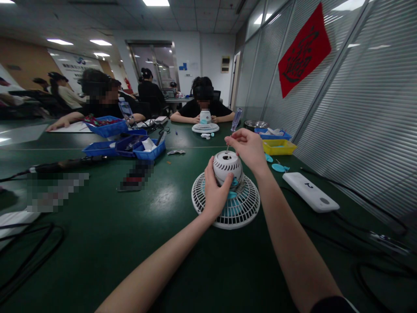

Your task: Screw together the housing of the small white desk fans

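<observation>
A small white fan (pixel 234 219) lies grille-down on the green table, its rounded motor housing (pixel 228 161) facing up. Light blue parts show through the grille and beside the housing. My left hand (pixel 215 189) is wrapped around the near left side of the housing. Above it, the fingers of my right hand (pixel 247 145) are pinched around the thin shaft of a screwdriver (pixel 236 118). Its clear, bluish handle sticks up past the fingers, and the tip points down at the opening in the top of the housing. Whether the tip touches a screw, I cannot tell.
Blue bins (pixel 151 150) stand at the left, a yellow bin (pixel 278 147) and a metal bowl (pixel 256 124) at the right. A white power bank-like box (pixel 310 191) and black cables lie right of my arm. Across the table, a person handles another fan (pixel 205 126).
</observation>
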The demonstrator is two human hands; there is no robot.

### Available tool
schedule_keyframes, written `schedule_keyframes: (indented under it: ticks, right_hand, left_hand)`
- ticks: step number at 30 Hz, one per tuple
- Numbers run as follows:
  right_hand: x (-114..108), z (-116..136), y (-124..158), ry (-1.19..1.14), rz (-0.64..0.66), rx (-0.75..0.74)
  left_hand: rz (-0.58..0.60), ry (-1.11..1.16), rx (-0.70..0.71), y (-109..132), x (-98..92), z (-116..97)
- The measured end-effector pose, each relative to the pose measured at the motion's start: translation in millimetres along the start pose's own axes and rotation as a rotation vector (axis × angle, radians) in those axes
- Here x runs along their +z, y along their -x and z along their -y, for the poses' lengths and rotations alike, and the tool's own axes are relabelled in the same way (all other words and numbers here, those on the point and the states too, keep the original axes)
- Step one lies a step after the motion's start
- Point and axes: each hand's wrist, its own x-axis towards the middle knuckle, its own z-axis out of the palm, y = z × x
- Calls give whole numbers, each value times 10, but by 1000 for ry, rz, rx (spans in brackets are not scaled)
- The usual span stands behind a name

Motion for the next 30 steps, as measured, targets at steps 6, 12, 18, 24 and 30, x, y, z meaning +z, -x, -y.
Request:
schedule_keyframes:
  ticks: [6,12,18,24,30]
  right_hand:
    - [11,21,-2,-82,24,62]
    - [-1,62,14,-89,40,53]
    - [-31,59,16,55,0,-10]
    - [-17,-22,-8,46,-16,-31]
    - [-1,-29,-26,-54,5,21]
  left_hand:
    - [-6,-1,-7,-9,4,16]
    - [-5,-1,-2,-6,-4,10]
    - [-2,-2,-13,-4,-2,-6]
    - [-2,-2,-9,-3,-2,0]
    - [3,-13,-13,-2,-10,-3]
